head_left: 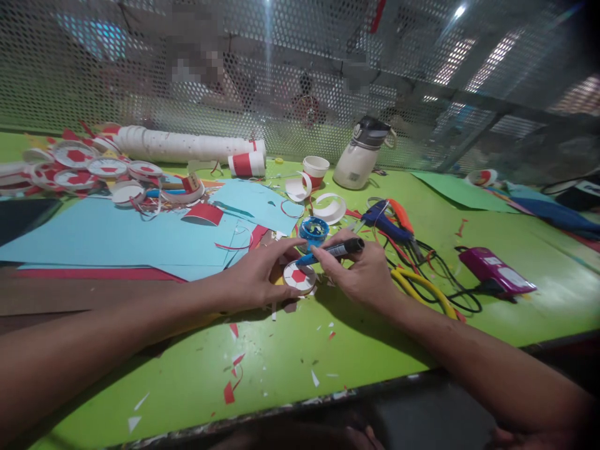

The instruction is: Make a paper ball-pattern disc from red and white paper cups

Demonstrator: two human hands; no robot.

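Head view: on the green table (281,375), beside blue paper (107,234), my left hand (255,275) lies open, fingers steadying the disc (299,277). My right hand (363,272) grips a marker (335,250), tip just above the disc; a slip could smear it, I think.

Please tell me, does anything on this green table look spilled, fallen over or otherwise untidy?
Yes. Red and white paper scraps are scattered over the green table in front of the hands. A red and white cup lies on its side beside a toppled stack of cups. Cables lie tangled beside the right hand.
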